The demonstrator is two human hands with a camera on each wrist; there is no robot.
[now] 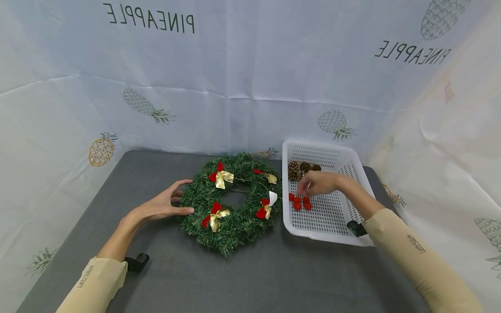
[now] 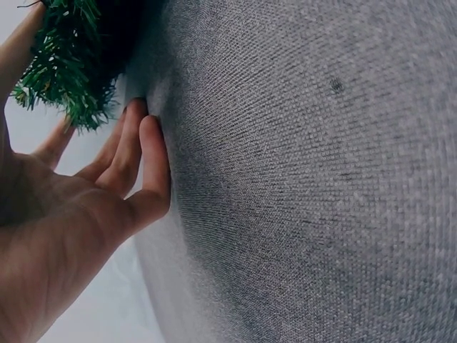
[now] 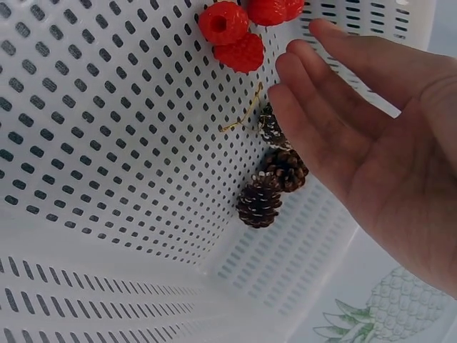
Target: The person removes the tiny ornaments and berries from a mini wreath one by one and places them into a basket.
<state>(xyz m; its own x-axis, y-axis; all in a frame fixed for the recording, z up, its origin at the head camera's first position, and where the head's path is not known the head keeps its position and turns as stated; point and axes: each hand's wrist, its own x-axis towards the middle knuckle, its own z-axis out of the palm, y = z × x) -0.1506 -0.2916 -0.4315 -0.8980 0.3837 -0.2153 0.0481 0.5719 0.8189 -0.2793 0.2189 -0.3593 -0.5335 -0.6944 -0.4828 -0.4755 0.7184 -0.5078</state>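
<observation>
A green wreath [image 1: 201,187] with several red and gold bows [image 1: 223,177] lies on the grey table. At its left edge is my left hand [image 1: 162,204], thumb and fingers spread apart beside the greenery. In the left wrist view some loosely bent fingers [image 2: 152,164] rest by the table surface, near the wreath's tips [image 2: 75,86]. My right hand [image 1: 322,182] reaches into a white basket [image 1: 332,224], over several red artificial raspberries [image 1: 297,203]. Its fingers look nearly straight in the right wrist view, with nothing seen between them. Pine cones [image 3: 259,201] lie close by.
The perforated basket stands right of the wreath, its raised rim around the contents. A thin gold cord [image 3: 246,114] lies by the cones. A white tag [image 1: 272,198] sits on the wreath's right bow. Behind the table hangs a pineapple-print curtain [image 1: 250,78].
</observation>
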